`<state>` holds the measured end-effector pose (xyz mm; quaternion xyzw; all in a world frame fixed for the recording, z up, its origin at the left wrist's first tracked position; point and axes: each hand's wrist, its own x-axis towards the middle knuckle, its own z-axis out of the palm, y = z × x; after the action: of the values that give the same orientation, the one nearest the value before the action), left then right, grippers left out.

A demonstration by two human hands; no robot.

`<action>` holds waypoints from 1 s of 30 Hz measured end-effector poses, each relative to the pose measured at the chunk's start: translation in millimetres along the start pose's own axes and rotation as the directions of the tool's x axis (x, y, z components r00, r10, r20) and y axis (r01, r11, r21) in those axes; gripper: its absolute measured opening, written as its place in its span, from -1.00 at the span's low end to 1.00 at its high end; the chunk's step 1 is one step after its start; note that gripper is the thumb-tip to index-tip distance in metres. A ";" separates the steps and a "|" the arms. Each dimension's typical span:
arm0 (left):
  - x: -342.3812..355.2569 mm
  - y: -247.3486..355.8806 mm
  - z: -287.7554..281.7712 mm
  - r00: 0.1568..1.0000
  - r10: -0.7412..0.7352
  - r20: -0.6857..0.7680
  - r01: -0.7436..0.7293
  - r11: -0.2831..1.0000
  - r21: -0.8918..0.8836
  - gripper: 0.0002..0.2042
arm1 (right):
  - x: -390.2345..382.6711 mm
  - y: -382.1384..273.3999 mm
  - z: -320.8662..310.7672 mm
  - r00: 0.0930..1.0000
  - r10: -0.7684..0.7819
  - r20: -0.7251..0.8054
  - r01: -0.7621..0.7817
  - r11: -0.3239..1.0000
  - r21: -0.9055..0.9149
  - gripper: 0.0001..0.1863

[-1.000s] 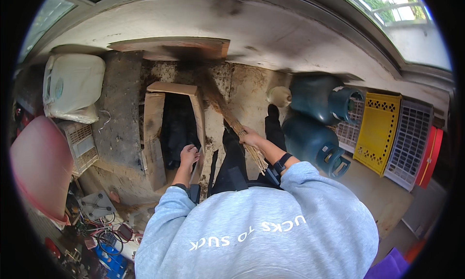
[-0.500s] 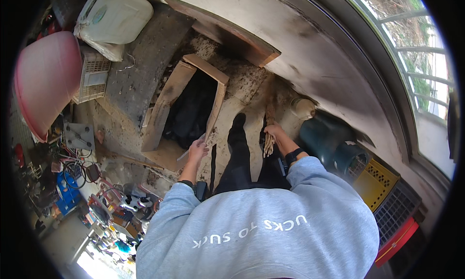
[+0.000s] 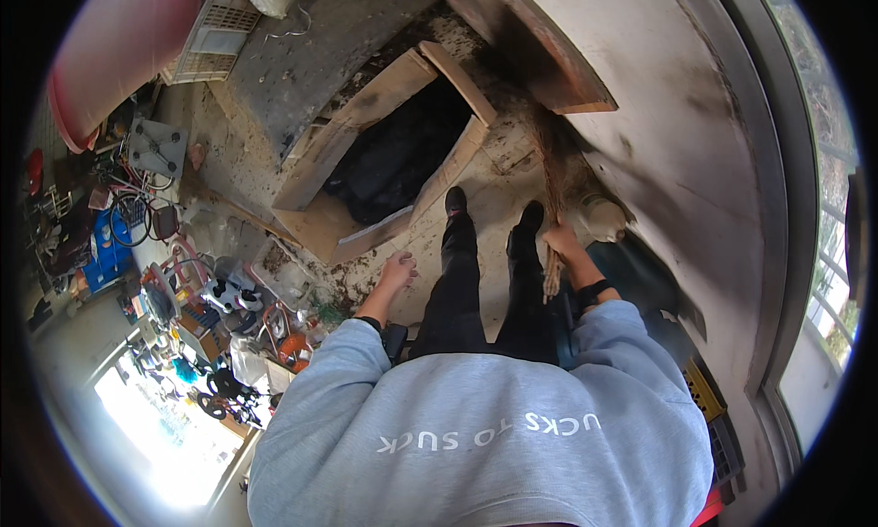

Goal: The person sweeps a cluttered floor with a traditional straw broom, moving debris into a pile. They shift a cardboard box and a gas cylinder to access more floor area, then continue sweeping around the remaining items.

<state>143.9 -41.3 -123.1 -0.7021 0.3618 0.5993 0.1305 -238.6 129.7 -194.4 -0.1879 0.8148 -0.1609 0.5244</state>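
My left hand [image 3: 398,271] is empty, its fingers loosely curled but apart, just below the near corner of an open cardboard box [image 3: 455,161] with dark, indistinct contents. My right hand [image 3: 562,240] grips a straw broom [image 3: 551,166] by its bound stalks, bristles pointing away from me beside my right foot. My two dark-shoed feet stand on a dirty concrete floor [image 3: 494,271] between the box and a pale plastic container [image 3: 604,214].
A wooden board [image 3: 540,47] leans on the wall at the far side. Dark green gas cylinders [image 3: 645,280] stand right, under a window. A pink tub [image 3: 119,52], white crate [image 3: 210,33], concrete slab [image 3: 293,61] and dense clutter [image 3: 210,308] fill the left.
The view has swung round, showing more clutter on the left. My left hand has come away from the box's edge. My right hand still holds the broom, now further to the right.
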 end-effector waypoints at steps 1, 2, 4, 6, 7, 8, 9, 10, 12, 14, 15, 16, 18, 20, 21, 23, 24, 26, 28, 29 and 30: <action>6.5 1.7 -6.6 1.000 0.023 0.007 -0.023 1.000 -0.011 -0.60 | -1.0 0.1 -1.9 0.999 0.039 0.038 -0.041 0.997 0.068 -0.23; 11.8 1.7 -12.0 0.999 0.035 0.010 -0.034 0.999 -0.016 -0.59 | -4.2 0.7 -1.8 0.998 0.002 0.059 -0.012 0.985 0.174 -0.21; 21.4 1.6 -24.6 0.999 0.039 0.011 -0.038 0.999 -0.028 -0.59 | -14.9 2.1 3.6 0.999 -0.050 0.000 0.048 0.953 0.300 -0.19; 29.4 0.1 -40.5 1.000 0.003 -0.003 -0.003 1.000 -0.024 -0.59 | -22.9 -1.3 16.9 0.993 0.007 -0.121 0.034 0.943 0.330 -0.19; 32.4 -1.9 -48.5 1.000 0.002 0.003 -0.002 1.000 -0.023 -0.60 | -23.7 -5.9 25.8 0.991 -0.039 -0.126 0.075 0.952 0.298 -0.18; 35.1 -4.8 -55.8 1.000 -0.015 0.005 0.015 1.000 -0.013 -0.60 | -22.4 -12.6 36.5 0.994 0.000 -0.107 0.027 0.968 0.249 -0.17; 38.3 -7.8 -60.9 0.999 -0.054 0.008 0.054 0.999 0.000 -0.61 | -18.9 -21.0 47.1 0.994 -0.034 -0.107 0.057 0.973 0.224 -0.16; 41.6 -11.0 -64.7 0.997 -0.065 0.038 0.065 0.998 -0.015 -0.62 | -10.9 -32.4 59.0 0.998 0.017 -0.066 0.001 0.965 0.264 -0.16; 47.2 -17.7 -72.6 0.988 -0.131 0.087 0.134 0.990 -0.035 -0.64 | -8.1 -51.4 77.5 0.985 0.122 0.120 -0.160 0.910 0.382 -0.18; 50.9 -24.8 -74.5 0.987 -0.126 0.102 0.134 0.988 -0.074 -0.61 | -14.4 -68.0 91.6 0.970 0.154 0.189 -0.222 0.877 0.426 -0.26; 52.6 -27.2 -74.4 0.986 -0.124 0.110 0.134 0.986 -0.094 -0.60 | -20.4 -75.0 97.0 0.979 0.108 0.173 -0.177 0.873 0.455 -0.29; 53.6 -29.3 -73.8 0.982 -0.147 0.118 0.161 0.979 -0.121 -0.60 | -30.2 -79.6 100.6 0.982 0.111 0.154 -0.170 0.876 0.450 -0.31; 55.8 -30.9 -72.0 0.975 -0.180 0.131 0.201 0.964 -0.171 -0.59 | -46.3 -86.6 105.2 0.972 0.161 0.173 -0.227 0.837 0.498 -0.50; 56.5 -32.0 -68.8 0.975 -0.185 0.120 0.209 0.950 -0.233 -0.62 | -54.9 -89.2 107.2 0.959 0.223 0.173 -0.282 0.746 0.603 -0.64; 57.0 -32.3 -67.0 0.973 -0.205 0.104 0.226 0.940 -0.255 -0.64 | -53.0 -89.5 107.0 0.955 0.210 0.208 -0.295 0.672 0.679 -0.70; 56.9 -35.1 -63.1 0.977 -0.176 0.118 0.204 0.931 -0.303 -0.61 | -41.9 -86.3 104.2 0.860 0.324 0.393 -0.497 0.360 0.790 -0.84; 56.7 -37.2 -61.3 0.978 -0.171 0.119 0.201 0.924 -0.325 -0.59 | -32.3 -83.3 100.7 0.756 0.343 0.558 -0.609 0.054 0.791 -0.87; 53.6 -44.3 -57.6 0.985 -0.132 0.115 0.165 0.917 -0.363 -0.59 | -11.6 -74.2 85.5 0.759 0.152 0.634 -0.580 -0.286 0.763 -0.89; 49.6 -52.2 -59.0 0.989 -0.106 0.106 0.138 0.923 -0.358 -0.58 | 6.3 -62.8 59.0 0.701 -0.007 0.713 -0.528 -0.677 0.512 -0.87; 47.0 -57.0 -59.8 0.990 -0.099 0.102 0.129 0.929 -0.347 -0.59 | 13.3 -56.7 42.4 0.777 -0.088 0.623 -0.437 -0.788 0.434 -0.83; 45.1 -61.1 -61.8 0.990 -0.114 0.087 0.137 0.927 -0.349 -0.59 | 19.9 -51.6 22.5 0.772 -0.154 0.616 -0.402 -0.870 0.286 -0.76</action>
<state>231.6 -52.3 -165.3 -0.7159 0.1979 0.6676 0.0517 -218.5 73.5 -195.5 0.6645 -0.0034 -0.5949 0.4521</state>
